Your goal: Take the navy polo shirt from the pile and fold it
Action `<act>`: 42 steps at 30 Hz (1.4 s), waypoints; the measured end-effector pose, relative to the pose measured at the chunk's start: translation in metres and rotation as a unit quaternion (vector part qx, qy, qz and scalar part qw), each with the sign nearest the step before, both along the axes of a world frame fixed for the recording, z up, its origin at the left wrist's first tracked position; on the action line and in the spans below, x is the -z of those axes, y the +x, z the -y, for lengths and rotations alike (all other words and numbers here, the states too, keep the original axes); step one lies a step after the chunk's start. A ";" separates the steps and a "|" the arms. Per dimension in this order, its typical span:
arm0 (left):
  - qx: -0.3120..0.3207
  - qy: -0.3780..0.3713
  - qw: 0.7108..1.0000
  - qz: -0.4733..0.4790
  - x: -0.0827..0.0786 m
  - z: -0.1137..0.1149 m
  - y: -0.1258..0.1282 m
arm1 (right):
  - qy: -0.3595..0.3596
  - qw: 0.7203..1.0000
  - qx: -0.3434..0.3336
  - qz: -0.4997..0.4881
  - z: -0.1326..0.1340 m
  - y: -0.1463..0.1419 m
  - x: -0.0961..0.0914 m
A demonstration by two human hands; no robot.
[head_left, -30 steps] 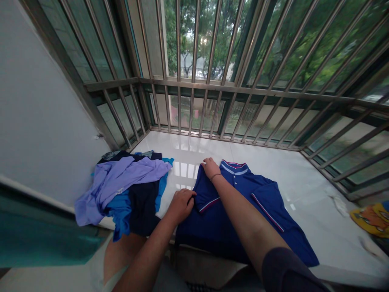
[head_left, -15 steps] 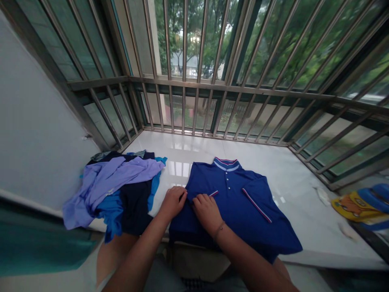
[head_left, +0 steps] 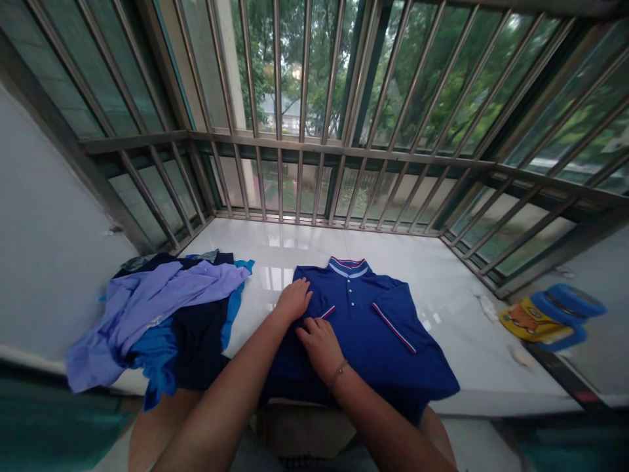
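A dark blue polo shirt [head_left: 366,341] lies front up on the white ledge, its collar towards the window and its short sleeves folded in over the chest. Red and white stripes trim the collar and cuffs. My left hand [head_left: 293,300] rests on the shirt's left shoulder and sleeve, fingers stretched out flat. Just below the left cuff, my right hand [head_left: 323,347] lies on the shirt with its fingers slightly bent and apart. The shirt's bottom hem hangs over the ledge's front edge, partly hidden by my forearms.
To the left is a heap of clothes with a lavender garment [head_left: 162,295] on top and a bright blue one [head_left: 156,351] below. A blue and yellow bag-like item [head_left: 545,318] sits at the right end of the white ledge [head_left: 393,252]. Metal window bars [head_left: 314,141] run along the back.
My left hand has moved up from the shirt's side edge onto the shoulder, and its fingers have straightened. My right hand stays near the cuff. The view has swung slightly right.
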State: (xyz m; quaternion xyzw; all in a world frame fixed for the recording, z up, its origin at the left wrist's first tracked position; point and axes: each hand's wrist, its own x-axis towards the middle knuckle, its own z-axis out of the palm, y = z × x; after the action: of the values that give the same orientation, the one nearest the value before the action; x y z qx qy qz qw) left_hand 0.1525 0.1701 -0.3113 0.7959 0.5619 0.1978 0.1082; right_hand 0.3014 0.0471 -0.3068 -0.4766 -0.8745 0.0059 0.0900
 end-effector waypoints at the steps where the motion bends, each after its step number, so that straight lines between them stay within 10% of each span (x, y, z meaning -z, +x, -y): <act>1: -0.012 -0.009 1.000 -0.006 0.003 -0.007 0.003 | -0.001 1.000 0.000 -0.008 0.001 0.001 0.002; 9: -0.093 -0.044 0.992 -0.069 0.018 -0.026 -0.003 | -0.029 0.995 -0.055 -0.083 0.016 0.041 0.002; 16: -0.095 -0.041 0.990 -0.093 0.018 -0.028 -0.017 | 0.025 0.964 0.262 -0.043 -0.022 0.145 -0.013; 25: -0.118 -0.036 0.986 -0.110 0.002 -0.037 -0.054 | -0.036 0.931 0.359 -0.060 -0.095 0.236 -0.042; 33: -0.104 -0.029 0.988 -0.109 -0.031 -0.085 -0.032 | -0.084 0.947 0.300 -0.082 -0.191 0.186 -0.043; 42: -0.068 -0.100 0.988 -0.093 -0.015 -0.125 0.033 | -0.143 0.940 0.287 -0.112 -0.240 0.161 -0.033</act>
State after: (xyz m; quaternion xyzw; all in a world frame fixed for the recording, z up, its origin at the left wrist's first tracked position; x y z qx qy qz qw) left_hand 0.1857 0.2949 -0.2967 0.7563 0.6388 0.0728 0.1205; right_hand 0.4624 0.2874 -0.2743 -0.7116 -0.6746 0.1581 0.1163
